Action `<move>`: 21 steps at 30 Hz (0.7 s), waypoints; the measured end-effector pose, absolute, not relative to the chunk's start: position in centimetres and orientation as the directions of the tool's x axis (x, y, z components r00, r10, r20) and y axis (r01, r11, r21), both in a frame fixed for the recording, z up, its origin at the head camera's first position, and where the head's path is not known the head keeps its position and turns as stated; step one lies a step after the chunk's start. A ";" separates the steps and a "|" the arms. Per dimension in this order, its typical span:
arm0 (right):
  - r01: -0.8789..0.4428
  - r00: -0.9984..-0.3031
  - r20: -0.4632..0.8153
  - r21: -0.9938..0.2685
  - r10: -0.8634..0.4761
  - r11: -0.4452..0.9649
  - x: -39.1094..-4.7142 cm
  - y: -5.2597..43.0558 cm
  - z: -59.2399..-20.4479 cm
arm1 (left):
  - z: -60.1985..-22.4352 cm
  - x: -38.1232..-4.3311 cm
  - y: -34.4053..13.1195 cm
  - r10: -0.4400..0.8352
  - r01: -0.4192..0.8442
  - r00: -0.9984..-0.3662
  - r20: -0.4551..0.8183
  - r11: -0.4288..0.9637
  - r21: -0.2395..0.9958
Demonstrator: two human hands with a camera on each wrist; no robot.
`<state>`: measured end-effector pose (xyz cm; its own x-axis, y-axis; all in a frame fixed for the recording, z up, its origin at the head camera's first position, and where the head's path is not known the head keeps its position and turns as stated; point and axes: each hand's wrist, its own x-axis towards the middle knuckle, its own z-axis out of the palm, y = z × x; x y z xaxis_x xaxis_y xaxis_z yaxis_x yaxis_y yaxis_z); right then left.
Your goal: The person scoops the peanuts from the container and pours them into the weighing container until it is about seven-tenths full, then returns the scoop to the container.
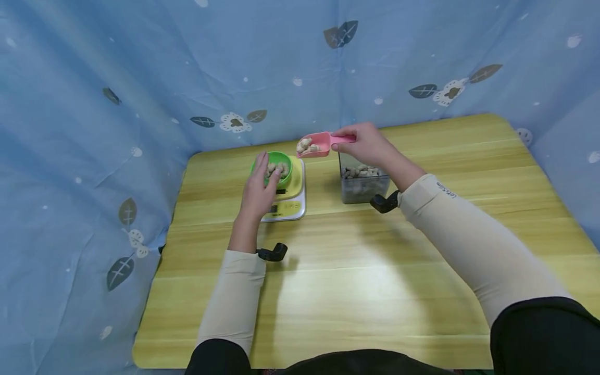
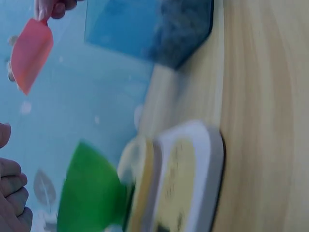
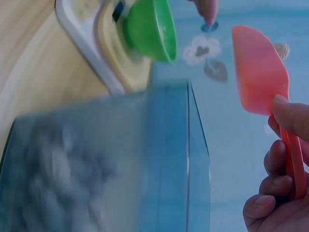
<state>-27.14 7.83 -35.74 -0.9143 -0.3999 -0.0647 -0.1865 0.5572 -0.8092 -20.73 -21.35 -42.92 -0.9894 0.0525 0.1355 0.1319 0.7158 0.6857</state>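
My right hand [image 1: 364, 141] grips the handle of a pink scoop [image 1: 323, 140], which carries several peanuts in their shells [image 1: 305, 147]. It holds the scoop in the air between a green bowl [image 1: 283, 155] and a clear container [image 1: 358, 191]. The bowl holds more peanuts [image 1: 283, 169] and stands on the yellow plate of a kitchen scale [image 1: 295, 208]. My left hand [image 1: 257, 191] hovers over the bowl's left side with loosely bent fingers. In the left wrist view, a gap shows between those fingers [image 2: 13, 193] and the bowl.
Unshelled peanuts lie in the bottom of the clear container, right of the scale. Everything stands towards the back of a wooden table [image 1: 328, 291]. A blue patterned curtain [image 1: 290, 62] hangs right behind the table and along its left side.
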 end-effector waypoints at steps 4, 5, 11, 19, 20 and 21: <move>-0.195 -0.911 -0.051 -0.822 -0.410 0.535 -27.2 5.2 -36.1 | -43.8 -20.3 -23.5 -0.020 0.068 -0.993 0.116 0.708 0.703; -0.195 -0.910 -0.047 -0.828 -0.412 0.525 -27.2 4.6 -36.2 | -43.9 -20.2 -23.9 -0.037 0.049 -0.994 0.105 0.705 0.708; -0.215 -0.911 -0.007 -0.847 -0.413 0.487 -27.1 1.4 -37.1 | -44.9 -20.2 -25.0 -0.099 -0.030 -0.994 0.052 0.684 0.729; -0.137 -0.931 -0.062 -0.854 -0.360 0.502 -27.3 -2.0 -39.6 | -45.9 -20.8 -25.2 -0.113 -0.057 -0.993 0.020 0.633 0.772; -0.129 -0.932 -0.072 -0.849 -0.355 0.512 -27.3 -2.3 -39.8 | -46.0 -20.9 -25.2 -0.112 -0.055 -0.993 0.020 0.628 0.776; -0.123 -0.933 -0.082 -0.843 -0.352 0.524 -27.4 -2.6 -40.1 | -46.1 -20.9 -25.2 -0.109 -0.053 -0.994 0.021 0.628 0.776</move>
